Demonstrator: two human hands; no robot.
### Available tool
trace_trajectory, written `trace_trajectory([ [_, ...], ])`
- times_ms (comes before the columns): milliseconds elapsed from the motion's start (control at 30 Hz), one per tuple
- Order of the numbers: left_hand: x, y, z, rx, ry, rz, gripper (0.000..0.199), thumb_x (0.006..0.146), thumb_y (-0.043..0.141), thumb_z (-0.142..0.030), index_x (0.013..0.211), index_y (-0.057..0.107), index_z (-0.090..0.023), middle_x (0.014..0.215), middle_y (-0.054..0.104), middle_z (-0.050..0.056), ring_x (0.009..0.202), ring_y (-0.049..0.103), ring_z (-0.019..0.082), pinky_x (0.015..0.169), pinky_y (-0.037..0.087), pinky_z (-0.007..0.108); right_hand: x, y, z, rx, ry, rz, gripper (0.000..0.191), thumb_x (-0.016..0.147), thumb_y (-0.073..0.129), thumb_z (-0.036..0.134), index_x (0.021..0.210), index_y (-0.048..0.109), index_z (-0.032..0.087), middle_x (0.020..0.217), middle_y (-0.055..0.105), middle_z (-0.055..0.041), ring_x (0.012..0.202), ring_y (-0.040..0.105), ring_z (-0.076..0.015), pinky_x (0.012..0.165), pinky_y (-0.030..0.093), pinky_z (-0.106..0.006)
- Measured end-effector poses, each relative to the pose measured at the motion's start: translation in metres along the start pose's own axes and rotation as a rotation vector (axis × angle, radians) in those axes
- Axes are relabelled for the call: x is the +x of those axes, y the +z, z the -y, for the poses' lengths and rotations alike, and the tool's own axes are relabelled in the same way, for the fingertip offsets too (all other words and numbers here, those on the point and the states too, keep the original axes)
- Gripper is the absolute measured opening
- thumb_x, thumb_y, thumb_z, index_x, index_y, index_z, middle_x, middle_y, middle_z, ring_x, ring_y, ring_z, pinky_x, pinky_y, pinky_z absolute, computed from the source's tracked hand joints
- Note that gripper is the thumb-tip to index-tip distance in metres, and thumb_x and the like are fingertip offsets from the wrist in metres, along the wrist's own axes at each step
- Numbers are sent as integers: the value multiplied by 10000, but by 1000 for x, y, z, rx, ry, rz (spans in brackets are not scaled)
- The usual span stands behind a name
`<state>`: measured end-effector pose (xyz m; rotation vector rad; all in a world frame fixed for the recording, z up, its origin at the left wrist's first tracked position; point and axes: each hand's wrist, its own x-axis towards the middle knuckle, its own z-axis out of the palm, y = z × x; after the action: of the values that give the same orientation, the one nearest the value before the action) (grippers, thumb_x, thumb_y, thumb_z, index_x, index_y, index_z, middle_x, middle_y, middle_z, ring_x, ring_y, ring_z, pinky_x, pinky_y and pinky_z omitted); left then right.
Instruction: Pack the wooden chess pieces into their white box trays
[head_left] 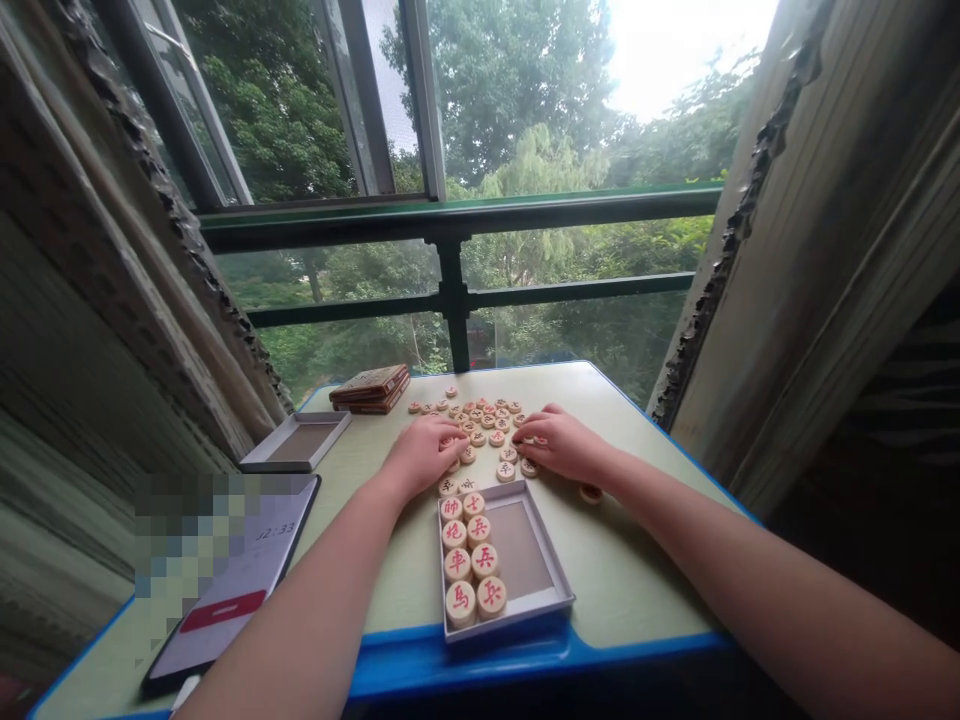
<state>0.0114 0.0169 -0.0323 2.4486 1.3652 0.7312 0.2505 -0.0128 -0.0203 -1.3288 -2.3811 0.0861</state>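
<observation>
Loose round pieces [496,438], likely light, hard and smooth, best pinched by their rims, lie from the middle of the table [637,580] toward its far edge, the left hand [424,452] and right hand [564,441] over some, though whether either grips one I cannot tell.

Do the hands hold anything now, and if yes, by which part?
It cannot be told. The left hand and the right hand are over round, pale, wood-coloured game pieces, but whether any is gripped is hidden.
</observation>
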Motion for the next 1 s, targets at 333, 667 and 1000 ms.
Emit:
trace_trajectory([
  [333, -4, -4, -9, 160, -80, 26, 228, 797, 523, -357, 821, 738, -283, 927, 685, 43, 985, 528, 270, 884, 313, 457, 4, 5, 7, 91, 106, 14, 154, 788, 572, 205, 807, 724, 219, 794, 707, -32, 874, 522, -208, 806, 436, -324],
  [667, -3, -2, -9, 179, -46, 9, 315, 851, 427, -368, 900, 717, -256, 1071, 670, 33, 1038, 534, 244, 886, 331, 414, 13, 5, -7, -52, 6, 39, 300, 892, 431, 319, 988, 700, 223, 1136, 658, -29, 963, 543, -213, 911, 356, -402],
  [1000, 0, 0, 6, 234, -75, -51, 316, 835, 429, -358, 835, 718, -229, 1041, 675, 55, 1001, 555, 243, 894, 373, 405, 12, 14, -5, -63, -23, -18, 329, 856, 496, 365, 1105, 646, 211, 1171, 621, -72, 1070, 503, -245, 926, 385, -400],
])
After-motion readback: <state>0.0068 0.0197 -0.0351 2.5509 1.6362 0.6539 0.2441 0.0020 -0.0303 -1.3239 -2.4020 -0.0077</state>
